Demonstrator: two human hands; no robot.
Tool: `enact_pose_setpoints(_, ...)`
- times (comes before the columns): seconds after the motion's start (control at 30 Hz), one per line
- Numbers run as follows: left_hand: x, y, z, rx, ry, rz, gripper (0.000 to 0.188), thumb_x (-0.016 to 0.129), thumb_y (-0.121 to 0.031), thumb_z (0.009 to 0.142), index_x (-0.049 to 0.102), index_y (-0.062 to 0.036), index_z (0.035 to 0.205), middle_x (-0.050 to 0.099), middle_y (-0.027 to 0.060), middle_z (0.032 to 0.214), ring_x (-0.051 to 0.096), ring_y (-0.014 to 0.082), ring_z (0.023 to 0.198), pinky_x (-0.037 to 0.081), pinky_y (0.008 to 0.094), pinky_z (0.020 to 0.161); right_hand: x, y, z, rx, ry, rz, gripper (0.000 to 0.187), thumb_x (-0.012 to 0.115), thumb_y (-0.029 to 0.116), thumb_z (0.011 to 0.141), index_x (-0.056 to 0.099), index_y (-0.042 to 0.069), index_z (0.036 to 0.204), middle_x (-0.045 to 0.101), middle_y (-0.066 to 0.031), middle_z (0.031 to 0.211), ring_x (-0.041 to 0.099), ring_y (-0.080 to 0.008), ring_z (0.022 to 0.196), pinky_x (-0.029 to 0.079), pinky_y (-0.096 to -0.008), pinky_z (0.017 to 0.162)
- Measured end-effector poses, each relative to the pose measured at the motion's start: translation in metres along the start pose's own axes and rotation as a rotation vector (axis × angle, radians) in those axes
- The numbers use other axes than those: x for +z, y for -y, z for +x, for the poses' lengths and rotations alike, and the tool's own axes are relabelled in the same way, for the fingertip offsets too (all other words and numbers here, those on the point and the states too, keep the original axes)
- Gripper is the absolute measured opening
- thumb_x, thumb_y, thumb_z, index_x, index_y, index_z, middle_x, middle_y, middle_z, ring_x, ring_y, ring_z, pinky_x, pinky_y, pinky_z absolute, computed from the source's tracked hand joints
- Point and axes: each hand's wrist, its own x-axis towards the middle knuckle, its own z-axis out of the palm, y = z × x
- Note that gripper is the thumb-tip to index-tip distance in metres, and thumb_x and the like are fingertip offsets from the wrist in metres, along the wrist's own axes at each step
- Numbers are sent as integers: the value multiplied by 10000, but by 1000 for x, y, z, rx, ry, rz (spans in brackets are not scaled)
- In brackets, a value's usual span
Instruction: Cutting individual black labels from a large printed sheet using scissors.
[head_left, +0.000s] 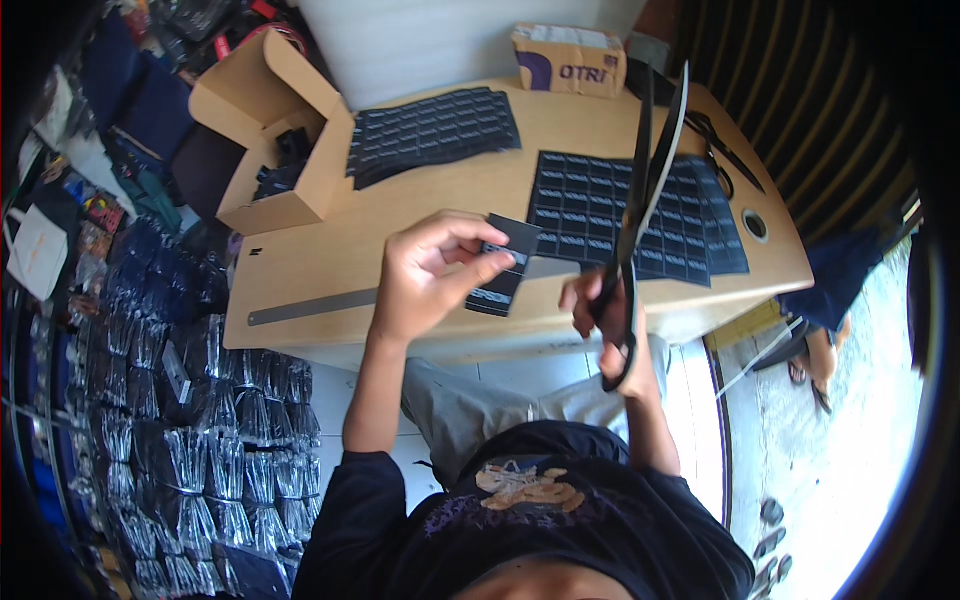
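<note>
Between the thumb and fingers of my left hand (432, 268) is a short black strip of printed labels (497, 287), held upright above the table's near edge. My right hand (612, 325) grips the handles of a large pair of scissors (640, 195), whose long blades point away from me and stand slightly apart. The scissors are to the right of the strip and do not touch it. Behind the blades lie black sheets of printed labels (580, 205), partly overlapping. Another stack of such sheets (435, 128) lies farther back to the left.
An open cardboard box (285, 205) with small black pieces stands at the table's left. A metal ruler (312, 306) lies along the near edge. A taped carton (570, 62) and a second pair of scissors (728, 150) are at the back. Plastic-wrapped bundles (195, 470) cover the floor left.
</note>
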Motion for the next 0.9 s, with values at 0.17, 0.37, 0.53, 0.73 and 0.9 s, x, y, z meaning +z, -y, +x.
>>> enact_pose_setpoints(0.17,40,-3,-16,-1,58,-106,274,696,82,719,623,27,978,589,100,1019,612,132,848,535,215,656,9,6,10,-95,-201,33,378,672,44,739,378,56,977,525,-101,900,358,-39,575,344,-190,539)
enact_pose_setpoints(0.37,59,6,-29,-52,47,-195,329,680,73,743,589,28,1055,557,112,1087,621,158,895,547,222,668,4,19,4,-31,-276,129,312,602,-60,761,389,52,961,559,-117,900,435,-50,625,385,-201,559)
enact_pose_setpoints(0.53,68,0,-35,-79,-6,-153,333,671,77,749,589,24,1067,559,102,1075,616,151,884,542,219,670,4,23,2,30,-265,85,321,635,-44,756,397,57,948,572,-96,887,450,-50,642,397,-205,559)
enact_pose_setpoints(0.73,71,-3,-41,-36,49,-129,300,662,74,757,614,5,1046,578,84,1018,608,140,866,540,219,672,7,23,1,-32,-264,16,315,649,-16,770,397,58,943,570,-76,871,451,-37,640,390,-192,553)
enact_pose_setpoints(0.9,65,-10,-45,-43,72,-4,286,674,67,750,624,12,1026,582,68,974,593,128,888,538,218,668,11,24,-5,-77,-262,6,325,678,56,782,400,55,950,552,-54,829,457,-41,629,391,-192,542)
